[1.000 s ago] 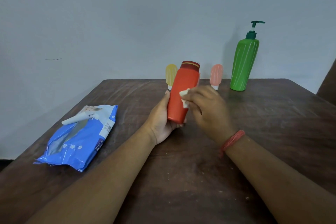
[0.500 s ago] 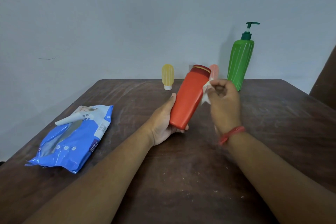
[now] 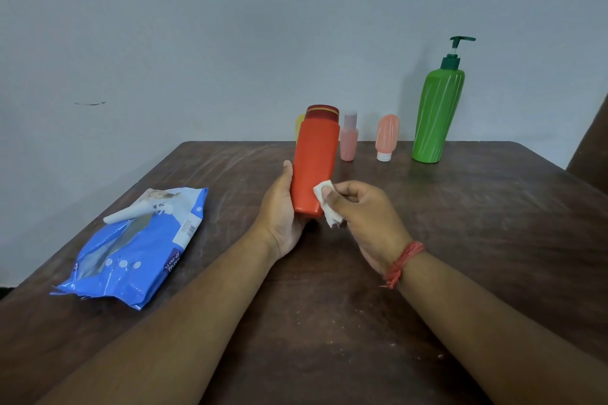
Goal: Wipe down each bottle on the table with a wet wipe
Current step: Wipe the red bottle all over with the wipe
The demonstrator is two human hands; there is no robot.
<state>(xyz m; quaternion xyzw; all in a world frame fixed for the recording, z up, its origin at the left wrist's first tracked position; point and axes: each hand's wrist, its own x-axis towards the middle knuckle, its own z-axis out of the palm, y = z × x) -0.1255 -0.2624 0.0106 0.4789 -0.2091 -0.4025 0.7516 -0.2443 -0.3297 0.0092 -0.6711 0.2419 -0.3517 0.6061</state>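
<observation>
Left hand (image 3: 283, 207) grips the red bottle (image 3: 315, 161); right hand (image 3: 362, 207) pinches the wet wipe (image 3: 324, 199) against its base. Best: rotate the bottle, wiping upward.

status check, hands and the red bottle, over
Left hand grips red bottle upright. Right hand pinches wet wipe against its lower side. Nothing in the way.

The blue wipes pack (image 3: 138, 246) bears small print too blurred to read. A barcode label sits on its side. No other thing shows text.
</observation>
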